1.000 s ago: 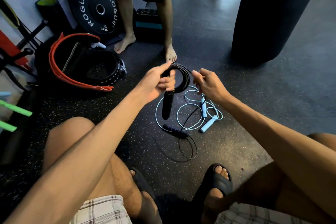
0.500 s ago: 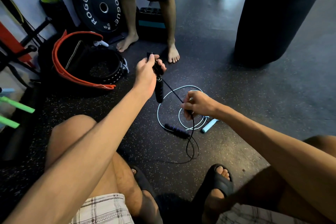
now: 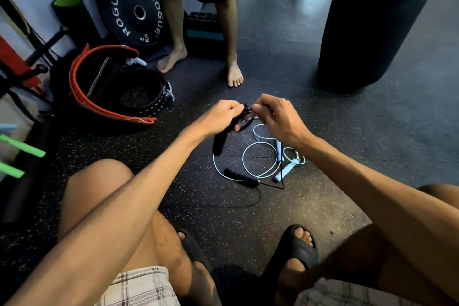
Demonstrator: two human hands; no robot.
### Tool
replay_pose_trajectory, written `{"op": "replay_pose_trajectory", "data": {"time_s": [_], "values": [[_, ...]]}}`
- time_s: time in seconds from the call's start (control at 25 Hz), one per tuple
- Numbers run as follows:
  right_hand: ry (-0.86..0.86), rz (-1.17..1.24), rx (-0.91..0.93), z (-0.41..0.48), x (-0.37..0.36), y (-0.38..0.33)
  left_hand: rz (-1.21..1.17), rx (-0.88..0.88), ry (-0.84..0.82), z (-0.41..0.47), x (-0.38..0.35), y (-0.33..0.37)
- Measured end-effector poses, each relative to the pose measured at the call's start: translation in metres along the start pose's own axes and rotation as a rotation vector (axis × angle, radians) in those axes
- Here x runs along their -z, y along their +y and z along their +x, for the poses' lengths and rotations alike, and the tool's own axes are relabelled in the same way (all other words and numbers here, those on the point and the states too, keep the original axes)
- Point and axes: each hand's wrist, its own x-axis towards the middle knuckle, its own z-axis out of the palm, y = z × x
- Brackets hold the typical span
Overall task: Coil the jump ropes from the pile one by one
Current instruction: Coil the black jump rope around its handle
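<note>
Head camera: a person sits on a gym floor (image 3: pixel 323 206), the left hand (image 3: pixel 218 117) gripping the small coil of a black jump rope (image 3: pixel 242 124), its first handle (image 3: pixel 219 143) hanging below. The right hand (image 3: pixel 280 117) pinches the cord beside the coil. The second handle (image 3: pixel 242 177) and a pale blue rope (image 3: pixel 285 171) lie on the floor beneath. Even loops fed under light tension would likely coil it neatly.

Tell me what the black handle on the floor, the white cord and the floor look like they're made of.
Handle: probably foam or soft rubber, matte, ribbed. White cord: likely smooth plastic coating, slight sheen. Floor: seemingly rubber matting, matte, dark with pale speckles.
</note>
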Motion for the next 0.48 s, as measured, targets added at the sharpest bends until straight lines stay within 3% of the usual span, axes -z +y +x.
{"op": "replay_pose_trajectory", "data": {"time_s": [0.12,0.32,0.48], "values": [[0.073,0.014,-0.024,0.003,0.005,0.004,-0.247,0.043,-0.136,-0.004,-0.006,0.008],[0.148,0.114,-0.145,0.007,0.008,0.008,-0.482,0.058,-0.218,-0.006,-0.004,0.014],[0.094,0.250,-0.238,0.008,0.006,0.015,-0.759,0.082,-0.249,-0.008,-0.002,0.015]]}}
